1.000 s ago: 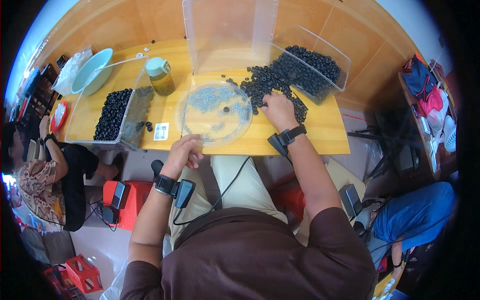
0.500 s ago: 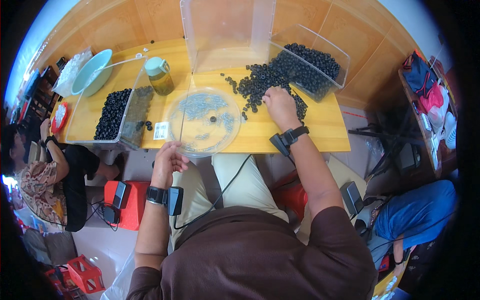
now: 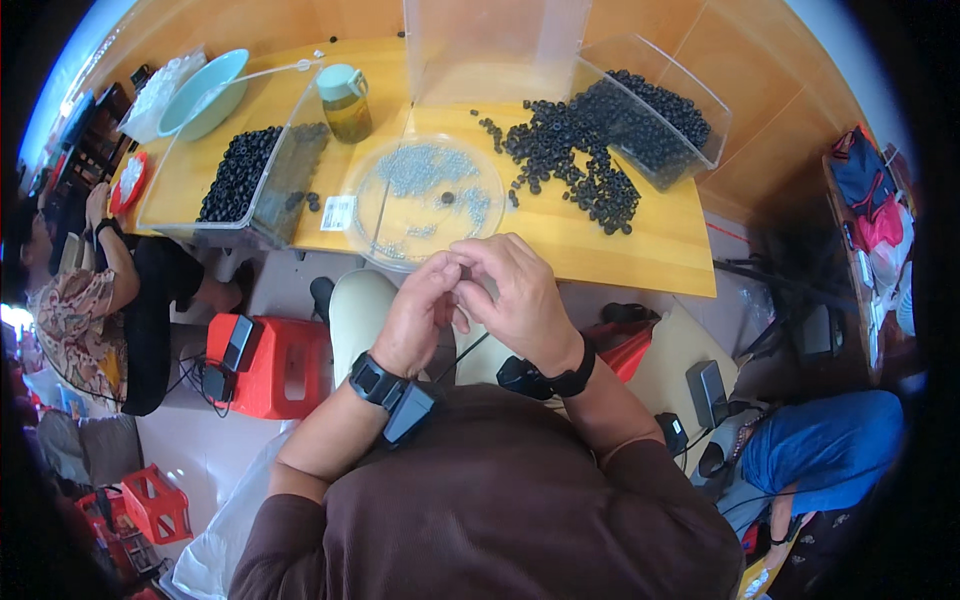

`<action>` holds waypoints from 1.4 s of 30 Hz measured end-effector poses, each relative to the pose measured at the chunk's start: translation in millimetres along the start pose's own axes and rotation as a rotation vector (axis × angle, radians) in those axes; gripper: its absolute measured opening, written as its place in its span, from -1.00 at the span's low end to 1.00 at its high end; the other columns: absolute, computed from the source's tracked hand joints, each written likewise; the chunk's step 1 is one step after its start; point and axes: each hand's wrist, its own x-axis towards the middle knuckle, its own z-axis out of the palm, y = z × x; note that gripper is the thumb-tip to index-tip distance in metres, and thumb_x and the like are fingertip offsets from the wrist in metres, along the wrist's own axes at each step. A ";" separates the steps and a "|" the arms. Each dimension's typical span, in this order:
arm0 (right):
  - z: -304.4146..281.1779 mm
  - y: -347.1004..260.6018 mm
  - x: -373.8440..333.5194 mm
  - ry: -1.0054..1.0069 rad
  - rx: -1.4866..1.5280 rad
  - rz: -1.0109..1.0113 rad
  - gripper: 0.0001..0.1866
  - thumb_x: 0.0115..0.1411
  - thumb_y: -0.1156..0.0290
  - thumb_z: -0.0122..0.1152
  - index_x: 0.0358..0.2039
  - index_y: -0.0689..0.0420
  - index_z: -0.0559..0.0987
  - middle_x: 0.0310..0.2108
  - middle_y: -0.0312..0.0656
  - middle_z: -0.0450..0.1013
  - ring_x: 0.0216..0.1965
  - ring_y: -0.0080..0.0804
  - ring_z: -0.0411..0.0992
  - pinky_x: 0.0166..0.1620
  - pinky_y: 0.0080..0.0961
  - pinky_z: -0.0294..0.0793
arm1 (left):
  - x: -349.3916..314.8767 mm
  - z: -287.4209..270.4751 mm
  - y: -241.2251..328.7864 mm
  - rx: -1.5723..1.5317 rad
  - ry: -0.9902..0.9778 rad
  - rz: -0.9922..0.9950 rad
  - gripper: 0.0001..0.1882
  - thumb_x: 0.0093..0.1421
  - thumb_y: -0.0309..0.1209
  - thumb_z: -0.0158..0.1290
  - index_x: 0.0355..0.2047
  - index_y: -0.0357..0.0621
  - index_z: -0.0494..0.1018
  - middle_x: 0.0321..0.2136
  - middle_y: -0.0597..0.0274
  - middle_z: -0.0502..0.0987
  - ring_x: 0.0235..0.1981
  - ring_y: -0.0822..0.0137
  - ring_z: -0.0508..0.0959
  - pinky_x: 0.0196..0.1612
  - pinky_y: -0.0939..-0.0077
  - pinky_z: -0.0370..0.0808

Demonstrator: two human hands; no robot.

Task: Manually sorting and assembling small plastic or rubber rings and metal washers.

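My left hand (image 3: pixel 412 315) and my right hand (image 3: pixel 518 305) meet in front of the table's near edge, fingers bent and fingertips pinched together. Whatever sits between them is too small and hidden to make out. Just beyond lies a round transparent tray (image 3: pixel 375 215) with many small silvery metal pieces (image 3: pixel 425 168) and one black piece (image 3: pixel 447 199) in it. To the right, a loose heap of small black ring-like pieces (image 3: pixel 560 145) spreads over the table. It trails from a tipped transparent bin (image 3: pixel 715 145) that holds more of them.
Left on the yellow table (image 3: pixel 670 255) stand a second transparent bin (image 3: pixel 265 205) with black pieces, a lidded bottle (image 3: pixel 346 108) and a teal bowl (image 3: pixel 205 95). A red stool (image 3: pixel 265 385) is on the floor. One person sits at the left, another at the lower right.
My right hand has come back from the black heap toward me and joined my left. My left hand has moved right, away from the tray's edge. The view has shifted slightly.
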 end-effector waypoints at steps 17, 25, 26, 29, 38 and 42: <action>-0.1 -10.5 -10.1 -0.086 -0.114 -0.049 -0.75 -0.11 0.52 0.21 -0.33 0.13 0.54 -0.36 -0.18 0.42 -0.29 -0.22 0.38 -0.21 -0.38 0.40 | -15.4 -11.5 -25.9 -0.323 -0.018 0.055 -0.61 0.22 -0.20 -0.10 -0.15 -0.32 0.34 -0.42 0.09 0.49 -0.55 0.26 0.52 -0.43 0.49 0.50; 4.2 -14.6 -9.5 -0.082 -0.145 -0.048 -0.75 -0.12 0.51 0.21 -0.34 0.14 0.52 -0.37 -0.19 0.43 -0.29 -0.23 0.38 -0.22 -0.39 0.39 | -16.4 -14.5 -31.0 -0.296 0.015 0.093 -0.65 0.21 -0.21 -0.06 -0.19 -0.29 0.33 -0.44 0.14 0.48 -0.52 0.32 0.52 -0.42 0.55 0.49; 5.4 -14.2 -9.4 -0.090 -0.143 -0.059 -0.75 -0.12 0.51 0.21 -0.34 0.14 0.52 -0.37 -0.19 0.43 -0.29 -0.23 0.38 -0.22 -0.39 0.39 | -16.0 -14.0 -31.1 -0.301 0.000 0.083 -0.66 0.21 -0.22 -0.06 -0.20 -0.28 0.33 -0.43 0.14 0.48 -0.51 0.33 0.52 -0.41 0.56 0.49; 4.5 -12.5 -7.5 -0.121 -0.157 -0.065 -0.78 -0.11 0.49 0.21 -0.36 0.13 0.52 -0.36 -0.20 0.44 -0.28 -0.22 0.38 -0.22 -0.39 0.39 | -18.8 -14.5 -28.1 -0.329 -0.033 0.069 -0.72 0.23 -0.26 -0.08 -0.22 -0.24 0.34 -0.40 0.19 0.47 -0.47 0.37 0.51 -0.41 0.60 0.47; 5.1 12.3 24.5 -0.383 0.055 -0.057 -0.85 -0.05 0.42 0.21 -0.42 0.17 0.58 -0.40 -0.16 0.47 -0.28 -0.20 0.40 -0.21 -0.38 0.39 | -24.9 -32.7 -26.7 -0.300 -0.022 0.097 -0.79 0.25 -0.29 -0.11 -0.25 -0.17 0.33 -0.43 0.19 0.48 -0.45 0.35 0.53 -0.44 0.63 0.45; 24.6 51.1 46.4 -0.307 -0.107 0.151 -0.85 -0.02 0.41 0.16 -0.43 0.19 0.58 -0.42 -0.09 0.47 -0.30 -0.14 0.43 -0.20 -0.30 0.40 | -27.2 -40.4 -25.4 -0.305 0.017 0.139 -0.78 0.23 -0.25 -0.08 -0.28 -0.15 0.32 -0.44 0.12 0.49 -0.46 0.30 0.53 -0.44 0.59 0.47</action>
